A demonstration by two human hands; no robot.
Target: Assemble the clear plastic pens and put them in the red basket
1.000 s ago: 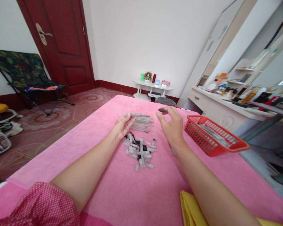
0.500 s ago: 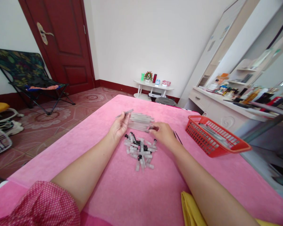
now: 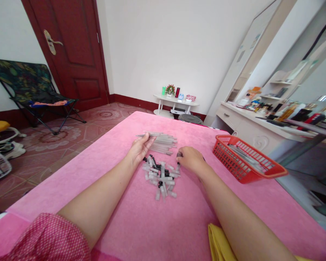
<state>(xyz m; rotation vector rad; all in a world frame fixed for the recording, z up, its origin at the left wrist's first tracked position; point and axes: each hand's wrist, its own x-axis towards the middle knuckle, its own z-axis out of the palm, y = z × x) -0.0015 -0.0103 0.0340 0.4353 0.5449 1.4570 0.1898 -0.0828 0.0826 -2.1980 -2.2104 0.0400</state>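
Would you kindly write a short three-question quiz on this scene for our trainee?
1. True or false: The red plastic basket stands to the right of the right hand.
2. What are the fingers of the left hand touching? A) folded yellow cloth; B) slim translucent tubes; C) the door handle.
3. Fill in the colour: On the pink cloth, small clear caps lie jumbled with small ____ pieces.

Key: 1. True; 2. B; 3. black.

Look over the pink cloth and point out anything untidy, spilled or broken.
Nothing looks plainly spilled or broken. The one untidy spot is the pile of small clear and black pieces, jumbled at all angles, while the thin rods just beyond lie roughly side by side.
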